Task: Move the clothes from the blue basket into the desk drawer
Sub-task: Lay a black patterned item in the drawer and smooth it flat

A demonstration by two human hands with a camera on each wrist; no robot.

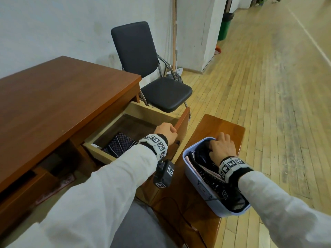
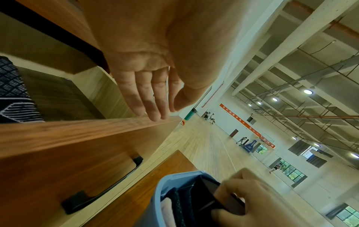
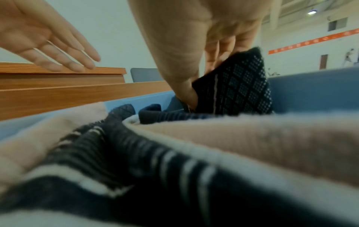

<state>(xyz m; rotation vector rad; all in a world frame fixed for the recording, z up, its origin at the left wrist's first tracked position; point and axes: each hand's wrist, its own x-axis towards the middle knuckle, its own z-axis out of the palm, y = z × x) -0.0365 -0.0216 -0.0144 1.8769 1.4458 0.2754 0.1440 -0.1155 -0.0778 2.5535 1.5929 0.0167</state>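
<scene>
The blue basket stands on a low wooden bench and holds several folded clothes, pink and dark striped. My right hand reaches into its far end and pinches a dark diamond-patterned garment between thumb and fingers. The desk drawer is pulled out. One dark patterned garment lies inside it. My left hand rests with straight fingers on the top edge of the drawer front.
The brown desk top fills the left. A black chair stands just behind the drawer. The bench sits close beside the drawer front, whose black handle faces it. Wooden floor stretches to the right.
</scene>
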